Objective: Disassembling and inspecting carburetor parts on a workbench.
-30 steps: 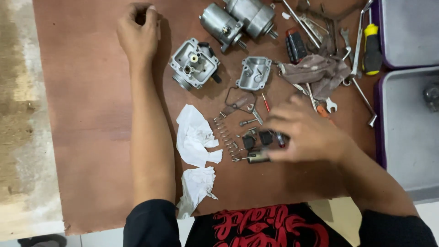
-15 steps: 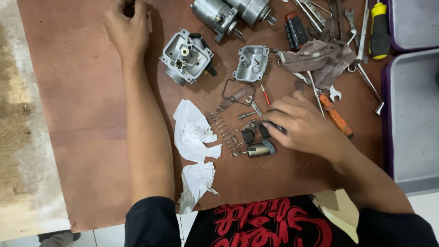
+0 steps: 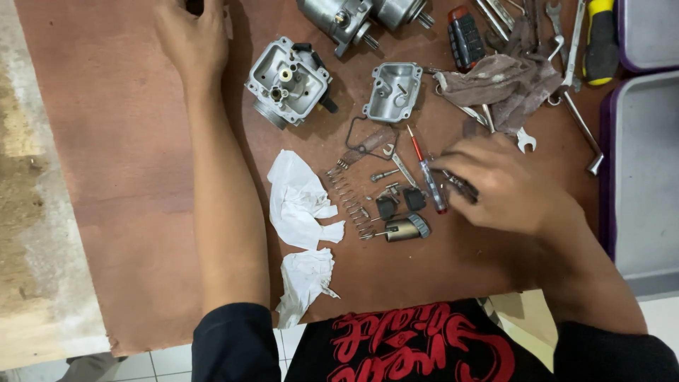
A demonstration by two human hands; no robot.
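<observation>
The carburettor (image 3: 288,81) lay in pieces across the brown desk (image 3: 127,177), so the stripping-down looked largely done: the body sat open near the upper middle of the frame, its float bowl (image 3: 393,90) lifted off just to the right, and below them the small parts were spread out, a long spring (image 3: 348,194), a brass-coloured slide (image 3: 403,228), two small black pieces (image 3: 399,203) and some screws. Nothing appeared refitted yet, so I judged cleaning and reassembly remained.

The right hand (image 3: 506,185), right of centre, was curled narrow over a thin dark tool (image 3: 460,186) beside the red-tipped clear-handled screwdriver (image 3: 426,175); it seemed to pinch that tool, though the fingers hid the grip. The left hand (image 3: 191,39) rested at the upper left, knuckles up, closed on something dark at the frame edge; what it was I could not tell.

Crumpled white tissue (image 3: 300,201) lay left of the parts, a dirty rag (image 3: 502,81) and spanners at the upper right.

Compared with half a second earlier, the right hand had drifted right and upward off the little black parts, leaving them uncovered, while the left hand stayed put.
</observation>
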